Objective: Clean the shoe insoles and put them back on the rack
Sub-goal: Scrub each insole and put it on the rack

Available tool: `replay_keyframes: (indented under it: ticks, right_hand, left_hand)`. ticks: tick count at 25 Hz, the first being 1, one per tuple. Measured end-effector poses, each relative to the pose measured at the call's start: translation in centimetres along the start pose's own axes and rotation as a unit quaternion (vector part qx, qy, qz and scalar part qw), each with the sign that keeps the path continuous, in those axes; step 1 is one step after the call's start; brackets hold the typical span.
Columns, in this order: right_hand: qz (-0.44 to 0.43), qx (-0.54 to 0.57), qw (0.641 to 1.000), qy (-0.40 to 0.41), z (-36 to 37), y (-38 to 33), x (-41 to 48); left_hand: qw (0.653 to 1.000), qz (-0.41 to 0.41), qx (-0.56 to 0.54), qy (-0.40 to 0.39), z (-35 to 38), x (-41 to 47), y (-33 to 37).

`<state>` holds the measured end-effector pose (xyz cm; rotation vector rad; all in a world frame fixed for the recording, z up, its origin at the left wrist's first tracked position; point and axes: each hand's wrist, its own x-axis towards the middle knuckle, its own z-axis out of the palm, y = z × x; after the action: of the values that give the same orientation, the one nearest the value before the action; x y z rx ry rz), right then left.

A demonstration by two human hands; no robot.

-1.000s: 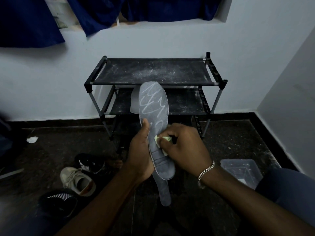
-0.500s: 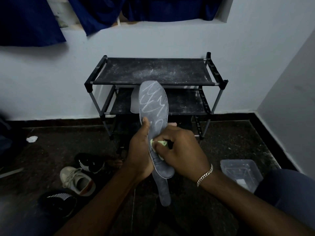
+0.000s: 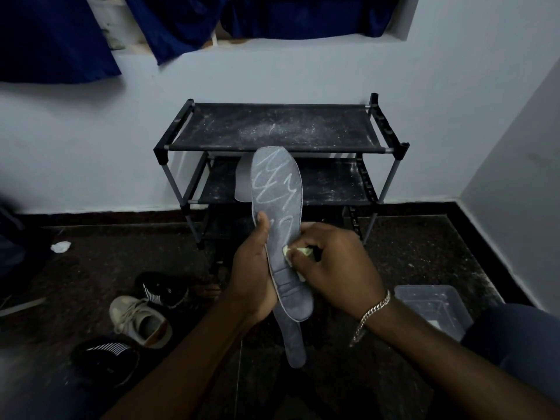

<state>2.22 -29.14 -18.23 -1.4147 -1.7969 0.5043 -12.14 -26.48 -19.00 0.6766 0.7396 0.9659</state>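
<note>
My left hand (image 3: 253, 277) grips a grey insole (image 3: 277, 189) upright by its left edge, thumb on its face; white scribble marks cover its upper half. A second grey insole (image 3: 295, 347) pokes out below, behind the first. My right hand (image 3: 336, 268) pinches a small pale green cloth (image 3: 292, 253) and presses it against the insole's middle. Behind stands the black shoe rack (image 3: 272, 128), its shelves dusted white. A pale insole (image 3: 242, 180) lies on the rack's middle shelf, partly hidden by the held one.
Several shoes lie on the dark floor at the left: a black striped one (image 3: 163, 291), a beige sneaker (image 3: 138, 319), another black one (image 3: 103, 359). A clear plastic tub (image 3: 433, 307) sits at the right. A white scrap (image 3: 60, 247) lies far left. Blue cloth (image 3: 54, 37) hangs above.
My right hand with the cloth has slid a little up and left along the insole's middle. The left hand and insole have stayed nearly still.
</note>
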Motion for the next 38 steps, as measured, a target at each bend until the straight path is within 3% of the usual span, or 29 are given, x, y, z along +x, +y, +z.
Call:
replay_keyframes:
  ticks: [3,7,11,15,19,24,28,33,38]
  right_hand:
    - [0.001,-0.004,1.000,0.018,0.0,0.1,0.6]
    - [-0.024,-0.019,0.999,-0.026,0.2,-0.2,0.0]
    - [-0.008,-0.028,0.999,0.018,-0.3,0.4,0.8]
    - [-0.032,-0.040,0.998,-0.021,0.2,-0.1,0.1]
    - [-0.010,-0.031,0.999,0.026,-0.5,0.5,0.9]
    - [-0.031,-0.022,0.999,-0.030,0.1,-0.2,0.3]
    - [-0.022,-0.041,0.999,0.022,-0.5,0.6,1.1]
    - [-0.040,-0.033,0.998,-0.022,0.1,0.1,0.2]
    - [-0.035,-0.031,0.999,0.018,-0.1,0.2,0.9]
  left_hand:
    - [1.000,0.007,-0.023,0.007,0.4,0.1,-0.3]
    - [1.000,-0.006,0.000,-0.012,-0.3,0.5,0.0]
    - [1.000,-0.001,-0.011,-0.017,0.2,0.1,0.0]
    - [1.000,-0.002,0.010,-0.024,0.0,0.3,0.1]
    - [0.999,0.000,-0.023,-0.027,0.5,0.0,0.0]
    - [0.999,-0.010,-0.016,-0.034,-0.1,0.3,0.2]
    - [0.999,0.004,-0.041,-0.025,0.4,0.0,0.0]
    - [0.999,-0.009,-0.018,-0.026,0.2,0.1,0.2]
    - [0.999,-0.004,-0.041,-0.008,0.7,0.1,-0.2]
